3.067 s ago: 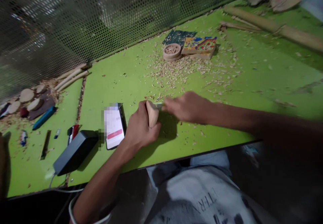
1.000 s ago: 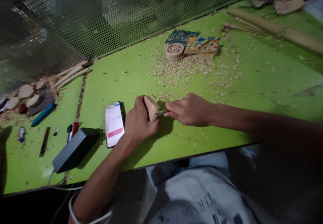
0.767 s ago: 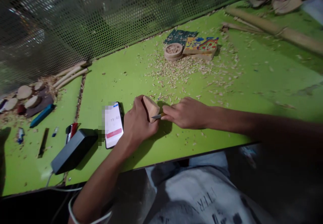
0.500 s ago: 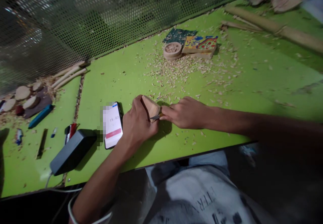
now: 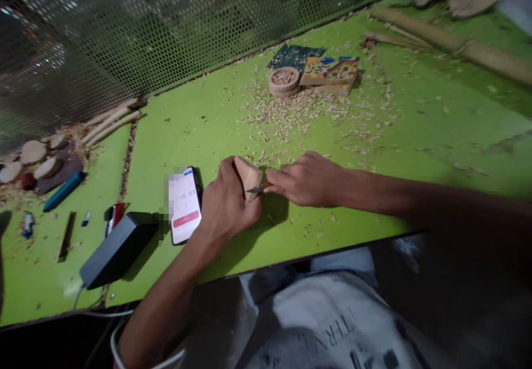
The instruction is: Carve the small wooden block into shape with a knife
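My left hand [image 5: 228, 205] is wrapped round a small pale wooden block [image 5: 248, 174], holding it just above the green table [image 5: 195, 119]. My right hand [image 5: 305, 178] is closed on a small carving knife [image 5: 256, 189]. The knife's blade rests against the lower side of the block. Both hands meet near the table's front edge. Pale wood shavings [image 5: 291, 117] lie scattered behind them.
A phone [image 5: 184, 204] with a lit timer lies left of my left hand, next to a dark box [image 5: 116, 250] with a cable. A round wooden piece [image 5: 284, 81] and painted blocks [image 5: 330, 72] sit at the back. Wood discs [image 5: 35, 158], sticks and small tools lie left. A mesh screen backs the table.
My right hand slid the knife blade in along the block's lower side. My left hand kept its hold on the block. The phone timer advanced by a second.
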Motion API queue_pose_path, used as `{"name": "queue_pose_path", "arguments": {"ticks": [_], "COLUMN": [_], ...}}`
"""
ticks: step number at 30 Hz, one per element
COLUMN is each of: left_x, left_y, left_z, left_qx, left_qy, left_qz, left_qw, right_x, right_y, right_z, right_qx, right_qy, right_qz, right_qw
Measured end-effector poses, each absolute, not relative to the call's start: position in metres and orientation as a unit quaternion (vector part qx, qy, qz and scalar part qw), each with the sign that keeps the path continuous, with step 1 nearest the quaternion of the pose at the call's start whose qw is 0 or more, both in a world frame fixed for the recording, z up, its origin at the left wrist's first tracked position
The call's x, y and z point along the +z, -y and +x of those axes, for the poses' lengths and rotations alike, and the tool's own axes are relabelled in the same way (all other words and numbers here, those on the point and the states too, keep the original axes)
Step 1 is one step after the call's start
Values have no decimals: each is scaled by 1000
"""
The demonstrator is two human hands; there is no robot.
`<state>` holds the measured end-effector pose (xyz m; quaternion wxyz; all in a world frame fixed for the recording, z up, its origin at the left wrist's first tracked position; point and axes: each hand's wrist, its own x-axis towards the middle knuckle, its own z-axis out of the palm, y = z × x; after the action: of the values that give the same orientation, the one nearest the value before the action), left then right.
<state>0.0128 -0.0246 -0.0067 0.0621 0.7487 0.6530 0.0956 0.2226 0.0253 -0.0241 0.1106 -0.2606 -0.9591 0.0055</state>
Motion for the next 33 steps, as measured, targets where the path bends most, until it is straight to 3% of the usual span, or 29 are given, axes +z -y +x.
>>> {"name": "queue_pose_path", "arguments": {"ticks": [4,7,10,16,21,27,33], "left_x": [-5,-7,-9,-9,-9,-9,-13], "left_y": [27,31,30,24,24,27,28], "left_z": [11,8,8,6,6,12,13], "left_qx": [105,112,116,168,242,294,286], "left_qy": [-649,-622,-622,-631,-589,-507,-512], "left_qz": [749,766,765,740,728,704,688], "left_qw": [87,117,124,163,253,401,427], "right_x": [-20,-15,-15,-22,-14,-16,-23], "right_y": [-49,-93,-128,-88,-35,-33,-25], "right_z": [236,265,288,256,231,232,227], "right_qx": [21,-10,-32,42,69,44,13], "right_qy": [942,860,828,899,958,965,966], "right_qz": [-317,-481,-525,-398,-233,-230,-210], "right_qw": [109,170,194,178,152,121,153]}}
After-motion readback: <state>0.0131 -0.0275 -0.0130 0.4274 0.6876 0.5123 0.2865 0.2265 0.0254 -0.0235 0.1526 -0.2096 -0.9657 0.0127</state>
